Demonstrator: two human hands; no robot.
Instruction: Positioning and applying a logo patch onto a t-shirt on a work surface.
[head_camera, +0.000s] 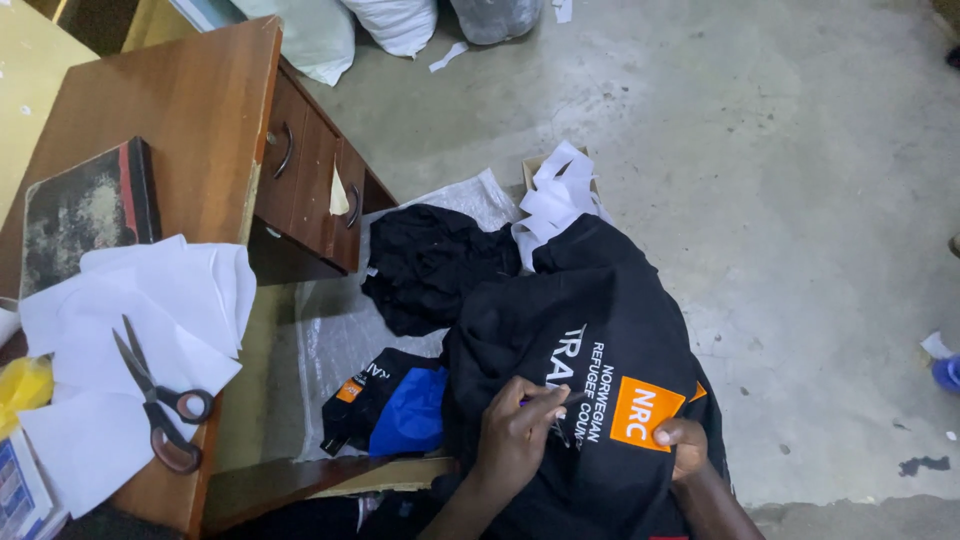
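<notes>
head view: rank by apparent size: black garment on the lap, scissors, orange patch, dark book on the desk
1. black garment, by far the largest.
2. dark book.
3. scissors, long but thin; being nearer the camera than the book may inflate them, so 2 and 3 are unsure.
4. orange patch, smallest.

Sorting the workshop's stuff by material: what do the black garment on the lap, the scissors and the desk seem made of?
Black garment: soft matte knit fabric, judging by its folds, with a smooth orange patch, probably printed or heat-pressed. Scissors: grey metal blades, dark glossy handles, likely plastic. Desk: reddish-brown wood or veneer, slight sheen, metal drawer pulls.
</notes>
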